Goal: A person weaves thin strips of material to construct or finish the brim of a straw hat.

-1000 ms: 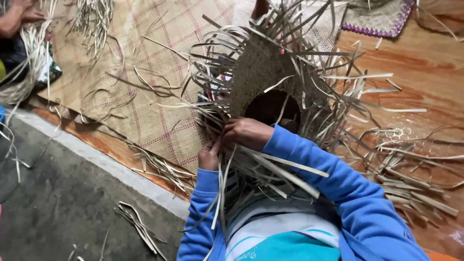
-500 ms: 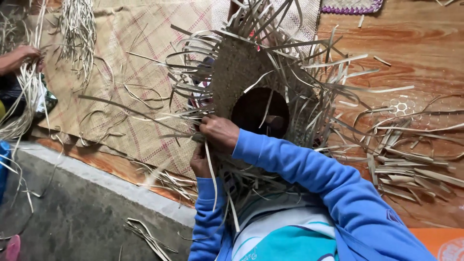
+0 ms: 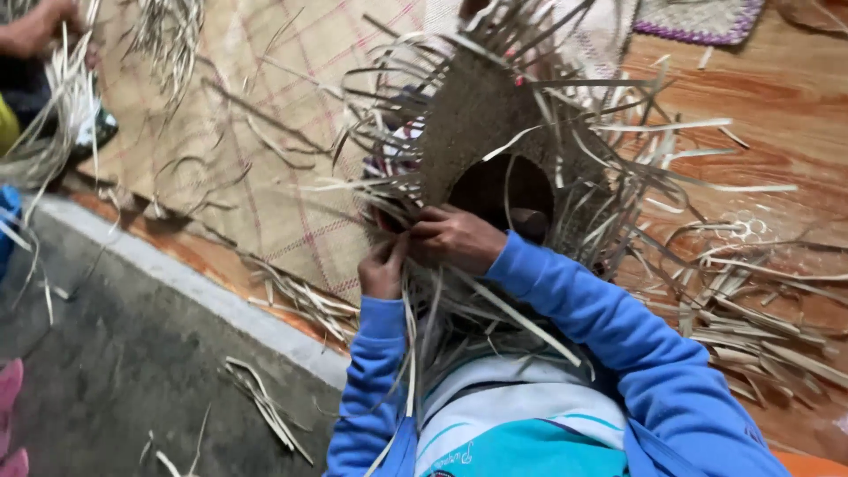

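Floor: a wooden floor (image 3: 760, 115) is stretching under everything, dropping to a grey concrete step (image 3: 115, 371) at the near edge
Mat: a big woven mat (image 3: 265, 132) with thin red lines is lying flat across the boards, loose dry strips curling over it
Basket piece: the half-woven basket (image 3: 481, 119) is being held up in front of the person, just above the lap, its round opening facing the camera and unwoven straw ends sticking out all round
Sleeves: both arms in blue sleeves (image 3: 618, 336) are reaching up to the lower rim
Right hand: the right hand (image 3: 455, 240) is curling its fingers closed over the rim strips
Left hand: the left hand (image 3: 384, 269) is pinching one strip, fingers shut, touching the right
Scraps: a bundle of cut strips (image 3: 265, 406) is lying on the concrete
Other person: a hand (image 3: 40, 26) at the far left is working straw
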